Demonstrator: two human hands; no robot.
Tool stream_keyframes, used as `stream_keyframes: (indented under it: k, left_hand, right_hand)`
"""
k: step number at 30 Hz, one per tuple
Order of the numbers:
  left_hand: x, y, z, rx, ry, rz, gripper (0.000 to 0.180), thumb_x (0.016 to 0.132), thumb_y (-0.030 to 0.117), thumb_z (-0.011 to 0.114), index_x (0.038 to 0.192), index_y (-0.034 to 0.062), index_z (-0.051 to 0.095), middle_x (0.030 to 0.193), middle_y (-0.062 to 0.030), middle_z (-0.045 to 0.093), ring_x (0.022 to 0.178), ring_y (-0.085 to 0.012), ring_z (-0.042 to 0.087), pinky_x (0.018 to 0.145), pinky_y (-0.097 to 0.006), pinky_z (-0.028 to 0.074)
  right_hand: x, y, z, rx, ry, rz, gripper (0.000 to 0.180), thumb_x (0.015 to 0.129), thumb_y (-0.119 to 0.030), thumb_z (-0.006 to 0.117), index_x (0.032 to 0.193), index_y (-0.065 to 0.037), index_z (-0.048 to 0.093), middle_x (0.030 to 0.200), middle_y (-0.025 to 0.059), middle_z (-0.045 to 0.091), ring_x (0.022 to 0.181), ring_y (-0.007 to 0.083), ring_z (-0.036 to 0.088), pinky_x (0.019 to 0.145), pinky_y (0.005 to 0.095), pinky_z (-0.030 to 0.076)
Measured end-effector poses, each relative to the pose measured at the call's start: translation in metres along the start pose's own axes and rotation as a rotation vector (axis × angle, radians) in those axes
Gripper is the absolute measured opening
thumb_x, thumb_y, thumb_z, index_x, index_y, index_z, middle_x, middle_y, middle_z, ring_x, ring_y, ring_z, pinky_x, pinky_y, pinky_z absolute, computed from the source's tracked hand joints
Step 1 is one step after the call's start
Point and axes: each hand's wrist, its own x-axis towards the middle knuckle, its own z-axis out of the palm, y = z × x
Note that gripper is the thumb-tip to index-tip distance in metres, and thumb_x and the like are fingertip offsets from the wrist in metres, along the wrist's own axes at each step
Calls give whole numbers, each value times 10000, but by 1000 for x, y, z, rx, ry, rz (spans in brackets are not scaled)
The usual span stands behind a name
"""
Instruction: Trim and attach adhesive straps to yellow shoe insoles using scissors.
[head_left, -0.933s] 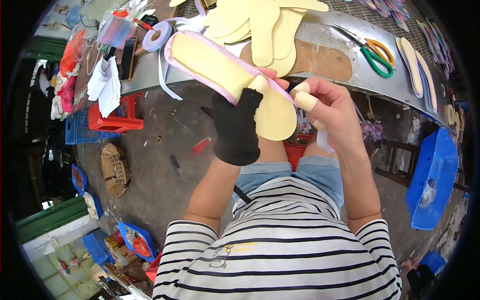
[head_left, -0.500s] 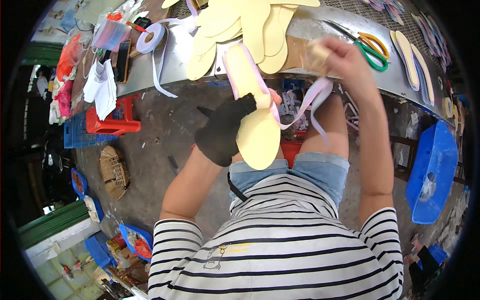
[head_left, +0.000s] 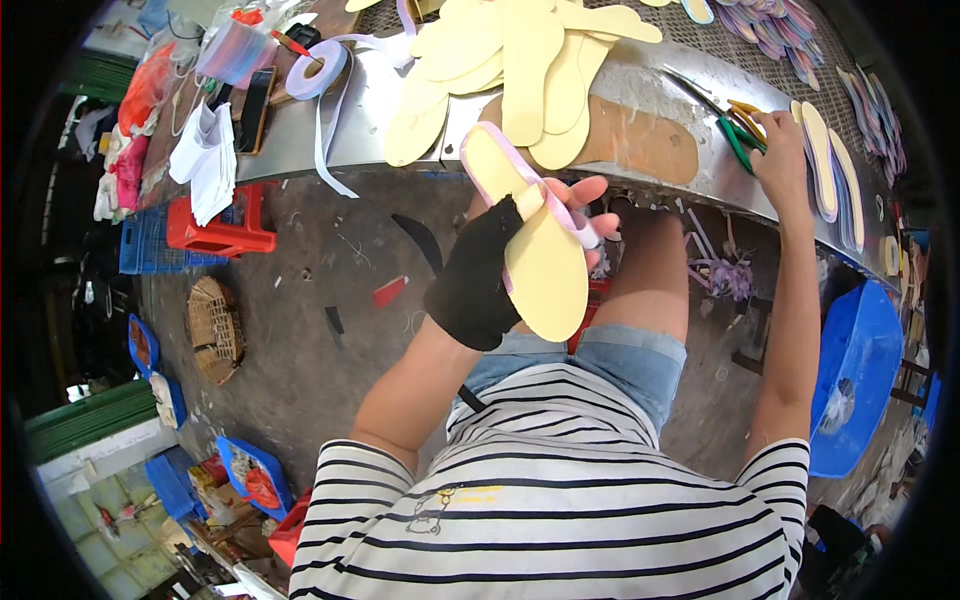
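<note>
My left hand (head_left: pixel 480 280), in a black fingerless glove, grips a pale yellow insole (head_left: pixel 548 280) over my lap. Lavender binding tape (head_left: pixel 513 157) runs around the insole's narrower far end and down its side. The tape's loose part lies by my left fingertips, which show past the insole's right edge. At the right of the bench, my right hand (head_left: pixel 785 165) has its fingers closed on the handles of green and orange scissors (head_left: pixel 738 135), whose blades lie along the metal top. A heap of plain yellow insoles (head_left: pixel 530 70) covers the bench's middle.
A roll of lavender tape (head_left: pixel 318 70), a phone (head_left: pixel 255 110) and white papers (head_left: pixel 203 155) are at the bench's left. Bound insoles (head_left: pixel 825 160) stand right of the scissors. A red stool (head_left: pixel 225 230), a wicker basket (head_left: pixel 215 330) and a blue tub (head_left: pixel 855 380) stand below.
My right hand has moved from beside the tape, right and down, to the scissors' handles. The loose tape no longer stretches out to the right. My left hand and the insole have shifted slightly right.
</note>
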Motion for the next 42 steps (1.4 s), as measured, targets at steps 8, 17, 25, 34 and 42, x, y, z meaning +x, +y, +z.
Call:
stream_keyframes:
  k: [8, 17, 25, 34, 42]
  left_hand:
    - [20, -4, -15, -53, -89, 142, 229, 878, 182, 521, 1032, 14, 514, 1210, -247, 505, 1154, -343, 489, 1000, -368, 386]
    - [26, 1, -15, -230, -129, 174, 191, 905, 214, 508, 979, 39, 517, 1319, -254, 410, 1248, -369, 388, 1007, -388, 389]
    - [26, -3, -16, -248, -122, 161, 190, 896, 189, 520, 1012, 39, 518, 1336, -245, 398, 1267, -367, 364, 1004, -396, 395]
    - [23, -1, -22, -69, -89, 171, 155, 860, 193, 552, 961, 78, 577, 1335, -200, 433, 1263, -329, 377, 988, -380, 366]
    - [20, -11, -5, 355, -31, 346, 211, 821, 227, 590, 917, 39, 599, 989, -136, 577, 1048, -289, 550, 936, -376, 422]
  right_hand:
    - [-6, 16, 6, 239, -247, 175, 298, 690, 19, 519, 988, 23, 516, 881, 163, 548, 849, 279, 549, 759, 347, 435]
    - [-138, -189, -57, 1428, -572, 343, 391, 681, -153, 746, 940, -43, 475, 739, -28, 470, 668, 45, 432, 593, 190, 351]
    - [-139, -208, -45, 1414, -588, 409, 426, 683, -229, 764, 937, -49, 473, 756, -31, 470, 664, 41, 440, 589, 182, 332]
    - [-111, -168, -54, 1033, -287, 460, 321, 676, -166, 780, 755, -38, 495, 585, -33, 444, 559, 25, 394, 478, 211, 313]
    - [-42, -110, -53, 404, 79, 153, 199, 753, -122, 671, 881, 10, 595, 760, 113, 590, 638, 247, 551, 614, 305, 444]
